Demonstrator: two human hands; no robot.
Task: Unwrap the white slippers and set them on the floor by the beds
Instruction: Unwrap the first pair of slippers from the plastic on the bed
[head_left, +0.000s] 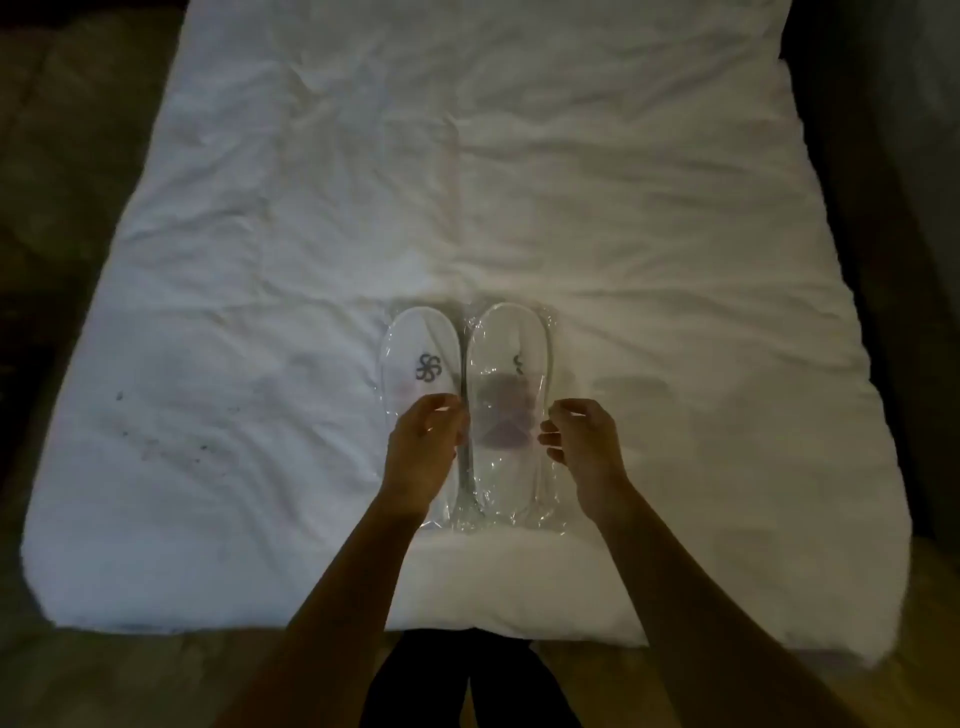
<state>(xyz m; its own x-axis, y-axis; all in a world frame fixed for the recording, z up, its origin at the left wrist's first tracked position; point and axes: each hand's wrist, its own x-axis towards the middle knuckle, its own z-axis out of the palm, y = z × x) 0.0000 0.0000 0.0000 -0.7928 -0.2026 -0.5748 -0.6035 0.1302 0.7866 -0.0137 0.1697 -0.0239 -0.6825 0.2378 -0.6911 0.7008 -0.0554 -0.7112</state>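
Two packs of white slippers lie side by side near the foot of a white bed (675, 260). The left slipper pack (421, 348) shows a dark flower logo on its toe. The right slipper pack (506, 358) sits in crinkled clear plastic wrap (498, 499), its logo partly hidden. My left hand (423, 447) pinches the plastic along the right pack's left edge. My right hand (584, 447) pinches the plastic at its right edge. Both hands hold the wrap just above the duvet.
Dark specks mark the duvet at the left (156, 426). Wooden floor (130, 675) runs along the foot of the bed, where my dark-trousered legs (467, 686) stand. Dark floor or furniture flanks the bed on both sides.
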